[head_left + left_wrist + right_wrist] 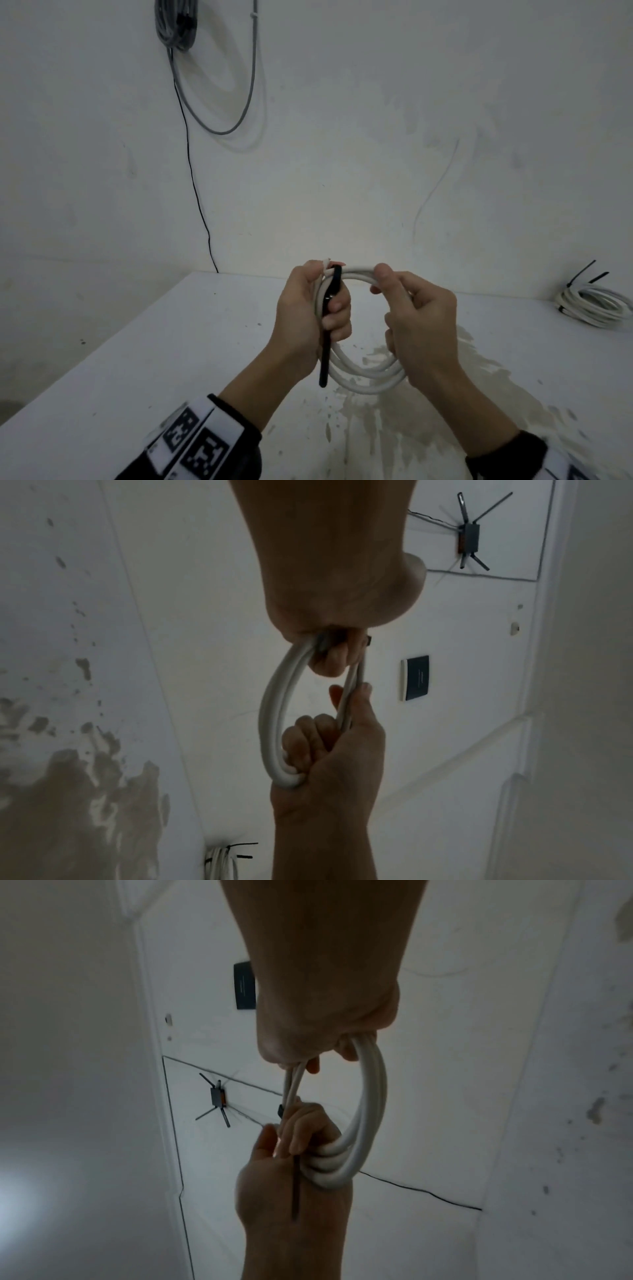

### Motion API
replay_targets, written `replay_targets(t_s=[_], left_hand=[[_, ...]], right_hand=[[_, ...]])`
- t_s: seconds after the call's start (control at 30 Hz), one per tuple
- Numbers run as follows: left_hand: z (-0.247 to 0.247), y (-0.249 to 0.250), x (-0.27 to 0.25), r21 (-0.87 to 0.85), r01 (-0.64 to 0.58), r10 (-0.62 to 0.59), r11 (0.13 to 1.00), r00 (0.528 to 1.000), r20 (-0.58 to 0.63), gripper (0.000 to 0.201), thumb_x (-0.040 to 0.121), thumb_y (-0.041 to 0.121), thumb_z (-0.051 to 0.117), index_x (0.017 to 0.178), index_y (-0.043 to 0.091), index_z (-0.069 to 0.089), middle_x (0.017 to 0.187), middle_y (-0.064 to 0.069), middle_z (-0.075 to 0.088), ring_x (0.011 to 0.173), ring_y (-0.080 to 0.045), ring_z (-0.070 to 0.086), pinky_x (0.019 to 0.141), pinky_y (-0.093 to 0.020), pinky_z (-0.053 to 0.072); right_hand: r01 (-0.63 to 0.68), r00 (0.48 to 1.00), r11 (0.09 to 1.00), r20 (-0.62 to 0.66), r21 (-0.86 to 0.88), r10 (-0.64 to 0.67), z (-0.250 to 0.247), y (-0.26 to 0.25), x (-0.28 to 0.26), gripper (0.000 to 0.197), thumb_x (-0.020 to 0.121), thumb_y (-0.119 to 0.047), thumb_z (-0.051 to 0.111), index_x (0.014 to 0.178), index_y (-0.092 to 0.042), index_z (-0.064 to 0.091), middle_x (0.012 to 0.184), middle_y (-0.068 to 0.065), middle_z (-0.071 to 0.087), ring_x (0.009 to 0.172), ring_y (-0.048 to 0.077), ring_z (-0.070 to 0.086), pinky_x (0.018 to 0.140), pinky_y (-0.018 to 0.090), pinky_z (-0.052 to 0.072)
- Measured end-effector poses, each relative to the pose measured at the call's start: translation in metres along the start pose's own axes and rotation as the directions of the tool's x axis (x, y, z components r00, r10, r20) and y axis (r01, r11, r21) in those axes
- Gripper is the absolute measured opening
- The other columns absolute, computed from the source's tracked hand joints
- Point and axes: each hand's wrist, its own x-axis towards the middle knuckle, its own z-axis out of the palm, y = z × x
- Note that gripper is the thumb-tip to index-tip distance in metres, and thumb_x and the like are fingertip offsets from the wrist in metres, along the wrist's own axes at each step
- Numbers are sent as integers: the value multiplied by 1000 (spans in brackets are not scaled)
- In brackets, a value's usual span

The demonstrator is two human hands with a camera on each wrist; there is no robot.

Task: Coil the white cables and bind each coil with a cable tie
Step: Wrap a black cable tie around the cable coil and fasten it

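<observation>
I hold a coil of white cable [363,375] upright above the white table. My left hand [310,305] grips its left side, fingers curled round the strands and a black cable tie [325,342]. The tie loops over the coil near my thumb, and its tail hangs straight down. My right hand [416,322] grips the right side of the coil, thumb on top. The left wrist view shows the coil [274,710] between the left hand [329,656] and the right hand [325,753]. From the right wrist, the tie's tail [296,1191] lies along the left hand [294,1153].
A second white coil [591,303], bound with black ties, lies at the table's far right. The table [154,342] has a stained patch [376,428] near me. A grey cable bundle [176,24] and a thin black wire [195,192] hang on the wall behind.
</observation>
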Motion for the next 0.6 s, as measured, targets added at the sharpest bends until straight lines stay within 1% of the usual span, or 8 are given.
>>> replay_targets(t_s=[0.07,0.13,0.2,0.3,0.4,0.5,0.57,0.6], left_hand=[[0,2,2,-26,29,-28,999,999,27,34,92,24,27,69,8,48,47,-3,38,33,-11,32,37,-18,33],[2,3,3,-26,36,-35,999,999,37,35,93,24,27,71,8,49,50,-4,40,36,-13,35,40,-21,36],[2,4,5,-17,42,-42,999,999,21,35,96,28,27,73,10,46,49,-1,37,34,-10,31,36,-19,32],[-1,8,8,37,42,-41,998,998,-37,47,98,45,25,75,10,45,44,0,35,30,-9,26,33,-15,26],[-5,13,9,129,70,-65,989,997,-42,56,95,55,20,79,8,46,41,-3,36,27,-12,28,34,-15,27],[-5,18,8,167,61,-65,984,998,20,62,93,60,16,79,8,46,39,-2,34,25,-11,25,33,-13,24],[-4,20,6,138,71,-83,988,993,85,66,91,61,14,80,7,49,40,-2,31,25,-9,24,32,-11,23],[-5,20,4,122,84,-99,989,988,117,69,90,62,14,83,6,53,40,-1,30,24,-8,24,32,-10,24]], right_hand=[[-21,999,1000,-43,-1,21,-3,3,7,43,80,-47,62,54,-13,57,38,-3,26,36,16,21,44,29,25],[-18,996,1000,-87,3,18,-3,3,9,51,80,-47,59,52,-6,49,40,-1,25,37,18,21,43,32,26],[11,996,1000,-94,6,-10,0,1,7,56,81,-46,59,51,-3,39,42,2,24,39,17,20,43,32,27],[36,998,999,-45,7,-35,2,-2,2,57,80,-47,58,49,-9,29,42,-2,22,39,18,19,42,32,24],[45,999,999,11,3,-45,1,-5,1,60,76,-53,56,50,-7,29,41,-4,20,39,19,18,39,37,25],[43,998,999,37,4,-43,1,-4,0,63,76,-55,53,53,0,33,42,-3,20,39,19,18,39,39,25],[36,997,999,66,10,-36,2,0,-1,67,78,-56,51,58,6,35,43,-2,20,39,19,19,41,37,25],[36,996,999,83,21,-37,1,2,-2,65,79,-57,50,57,3,36,42,-2,21,38,18,19,41,33,24]])
